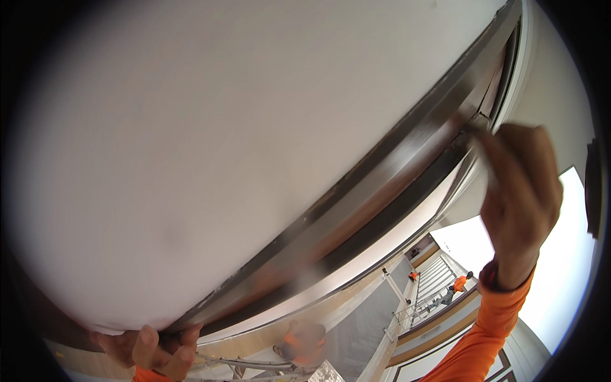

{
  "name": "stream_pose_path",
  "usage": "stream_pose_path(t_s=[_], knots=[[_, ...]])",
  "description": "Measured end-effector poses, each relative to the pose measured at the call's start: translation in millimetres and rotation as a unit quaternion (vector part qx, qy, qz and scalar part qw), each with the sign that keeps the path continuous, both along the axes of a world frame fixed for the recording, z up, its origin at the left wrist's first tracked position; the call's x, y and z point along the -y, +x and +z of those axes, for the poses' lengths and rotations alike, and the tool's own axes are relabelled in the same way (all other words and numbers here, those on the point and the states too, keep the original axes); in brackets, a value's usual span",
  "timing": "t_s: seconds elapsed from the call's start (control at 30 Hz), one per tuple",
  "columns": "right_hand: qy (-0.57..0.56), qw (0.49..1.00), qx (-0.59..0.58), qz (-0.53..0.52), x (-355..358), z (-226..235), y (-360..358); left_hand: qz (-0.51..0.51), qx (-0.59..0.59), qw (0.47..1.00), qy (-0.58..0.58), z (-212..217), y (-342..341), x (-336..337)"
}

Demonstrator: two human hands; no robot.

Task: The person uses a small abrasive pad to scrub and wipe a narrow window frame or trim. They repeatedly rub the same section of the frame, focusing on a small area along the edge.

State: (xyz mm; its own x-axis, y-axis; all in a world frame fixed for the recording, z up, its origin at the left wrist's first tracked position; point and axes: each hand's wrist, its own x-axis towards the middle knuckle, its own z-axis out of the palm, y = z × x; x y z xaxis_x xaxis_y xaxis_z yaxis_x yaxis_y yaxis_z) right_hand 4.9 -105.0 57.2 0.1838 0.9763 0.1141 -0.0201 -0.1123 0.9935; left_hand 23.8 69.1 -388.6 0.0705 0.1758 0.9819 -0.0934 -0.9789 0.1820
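Note:
A broad white panel [254,140] fills most of the view. Along its lower right edge runs a long, glossy dark strip [382,169] that curves from lower left to upper right. At the strip's lower left end, my left hand [153,350] has its fingers closed around the edge. My right hand [519,178] is raised beside the strip's upper part, fingers curled and pinched together. Its fingertips are blurred, next to a small wire-like piece [485,118] in the gap. What they pinch, if anything, I cannot make out.
Far below, a person in orange [458,283] is by metal railings [429,293]. Another blurred orange-clad figure [302,344] shows past the strip, near metal bars [238,366]. A bright white surface [554,261] lies behind my right forearm.

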Motion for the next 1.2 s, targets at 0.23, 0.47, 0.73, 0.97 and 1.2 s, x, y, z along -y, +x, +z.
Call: stream_pose_path(t_s=[0.23, 0.47, 0.73, 0.97, 1.2], knots=[[0.006, 1.000, 0.002, 0.001, 3.5, -0.9, -1.9, -0.005, -0.005, 1.000, 0.012, -2.4, -2.8, -3.6], [0.012, 1.000, -0.003, 0.015, 5.2, 5.7, -3.2, -0.012, 0.005, 1.000, -0.002, 0.9, -3.0, 1.1], [0.022, 1.000, 0.002, 0.004, 7.0, -0.3, -7.0, -0.018, 0.009, 1.000, -0.004, 1.0, -4.8, 0.4], [0.008, 1.000, 0.019, -0.005, 4.6, 1.2, -8.5, -0.017, 0.014, 1.000, -0.007, 0.0, -4.0, 1.4], [0.006, 1.000, -0.011, 0.003, 2.4, -9.9, -3.5, -0.026, 0.020, 0.999, 0.015, 9.0, 0.3, -5.3]])
